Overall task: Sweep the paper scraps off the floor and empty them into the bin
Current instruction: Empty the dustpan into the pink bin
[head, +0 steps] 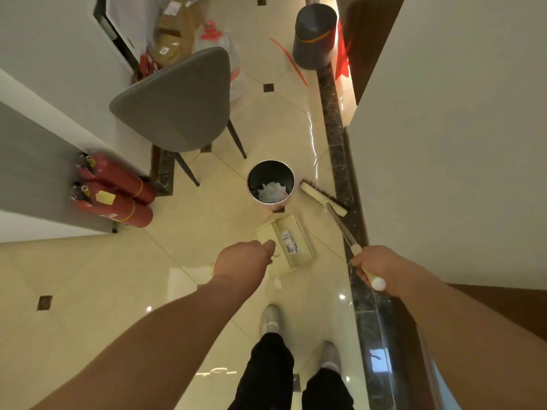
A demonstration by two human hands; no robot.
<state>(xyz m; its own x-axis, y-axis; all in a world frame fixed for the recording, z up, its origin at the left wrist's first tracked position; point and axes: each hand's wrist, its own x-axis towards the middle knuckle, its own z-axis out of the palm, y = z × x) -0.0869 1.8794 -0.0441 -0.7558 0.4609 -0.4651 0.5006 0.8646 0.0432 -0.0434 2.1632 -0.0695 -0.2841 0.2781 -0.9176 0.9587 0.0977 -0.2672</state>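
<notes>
A small round bin (270, 173) stands on the tiled floor ahead of me, with white paper scraps (272, 191) lying inside it. My left hand (243, 260) is shut on the handle of a cream dustpan (291, 241), which hangs just in front of the bin, on my side of it. My right hand (373, 269) grips the cream handle of a broom (323, 197). The broom's head rests on the floor to the right of the bin, beside the dark marble strip. One small white scrap (277, 283) lies on the floor below the dustpan.
A grey chair (180, 105) stands behind the bin to the left. Two red fire extinguishers (118, 196) lie by the left wall. A larger dark bin (313, 37) stands far back. A white wall (444, 143) runs close on the right. My feet (270, 321) are below.
</notes>
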